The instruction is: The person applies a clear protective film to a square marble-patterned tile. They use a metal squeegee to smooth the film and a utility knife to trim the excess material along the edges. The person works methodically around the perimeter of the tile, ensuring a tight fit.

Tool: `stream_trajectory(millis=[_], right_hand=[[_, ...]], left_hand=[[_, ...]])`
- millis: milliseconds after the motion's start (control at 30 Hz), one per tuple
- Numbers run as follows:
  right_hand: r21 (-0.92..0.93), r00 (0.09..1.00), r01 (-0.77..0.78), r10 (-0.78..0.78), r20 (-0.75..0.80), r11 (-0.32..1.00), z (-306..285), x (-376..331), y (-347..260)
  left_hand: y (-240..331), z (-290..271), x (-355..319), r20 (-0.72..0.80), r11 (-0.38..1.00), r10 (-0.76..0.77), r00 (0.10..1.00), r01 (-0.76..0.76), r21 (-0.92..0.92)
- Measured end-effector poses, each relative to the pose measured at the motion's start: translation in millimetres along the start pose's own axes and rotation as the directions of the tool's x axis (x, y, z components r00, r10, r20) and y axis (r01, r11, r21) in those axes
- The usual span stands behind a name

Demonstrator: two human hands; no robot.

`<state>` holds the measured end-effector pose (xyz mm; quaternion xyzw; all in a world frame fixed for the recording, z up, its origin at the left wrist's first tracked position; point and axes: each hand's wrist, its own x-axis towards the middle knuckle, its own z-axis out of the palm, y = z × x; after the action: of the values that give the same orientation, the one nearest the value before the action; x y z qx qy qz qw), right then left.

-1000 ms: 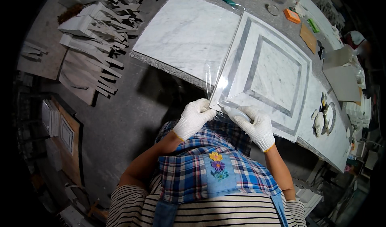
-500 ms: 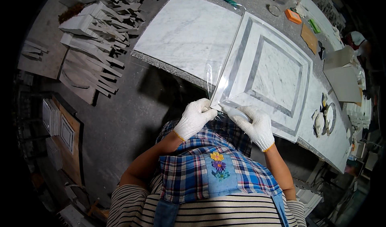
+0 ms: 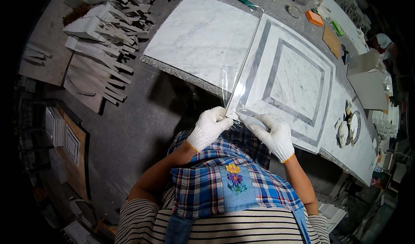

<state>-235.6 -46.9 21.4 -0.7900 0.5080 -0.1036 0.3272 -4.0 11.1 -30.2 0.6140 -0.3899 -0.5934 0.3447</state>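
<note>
A white marble tile [image 3: 299, 77] inlaid with nested grey bands lies in front of me, partly over the slab's near edge. Clear plastic film [image 3: 224, 82] sticks out along its left side. My left hand [image 3: 210, 129], in a white knit glove, is closed at the tile's near left corner; its fingertips pinch the film there, and the tile's edge is partly hidden by them. My right hand [image 3: 275, 134], gloved alike, is wrapped round a translucent squeeze bottle [image 3: 254, 122]. The bottle's nozzle points left, at the same corner.
A plain marble slab [image 3: 203, 34] lies to the left on the grey stone table. Farther back are an orange box [image 3: 314, 18], a clear jar [image 3: 296, 10] and a brown sheet [image 3: 332, 41]. Cut stone strips [image 3: 101, 77] are piled at far left; a cardboard box [image 3: 367, 82] stands right.
Almost nothing differs. The bottle and my right hand have shifted very slightly to the left; my left hand stays at the corner.
</note>
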Motion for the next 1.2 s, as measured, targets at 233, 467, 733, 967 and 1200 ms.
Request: stream_trajectory(millis=[233,467,733,967,1200], right_hand=[[0.057,1.000,0.005,-0.004,-0.014,0.998,-1.3,-0.9,0.7],[0.182,0.992,-0.129,0.130,0.009,0.975,-9.8,-2.7,0.3],[0.168,0.994,-0.096,0.105,-0.044,0.981,-10.9,-2.9,9.8],[0.133,0.992,-0.109,0.116,-0.044,0.985,-10.3,-2.9,10.1],[0.095,0.995,-0.060,0.067,-0.073,0.994,-7.4,-2.4,14.2]], left_hand=[[3.2,-1.1,0.0,0.012,0.999,-0.023,1.000,0.022,0.034],[1.5,-1.2,0.3,-0.008,0.999,0.003,1.000,-0.003,0.038],[-5.7,1.0,3.2,-0.049,0.997,0.053,0.997,-0.050,0.066],[-4.8,0.7,2.4,-0.040,0.997,0.049,0.998,-0.046,0.070],[-4.6,1.1,2.7,-0.037,0.998,0.038,0.999,-0.036,0.058]])
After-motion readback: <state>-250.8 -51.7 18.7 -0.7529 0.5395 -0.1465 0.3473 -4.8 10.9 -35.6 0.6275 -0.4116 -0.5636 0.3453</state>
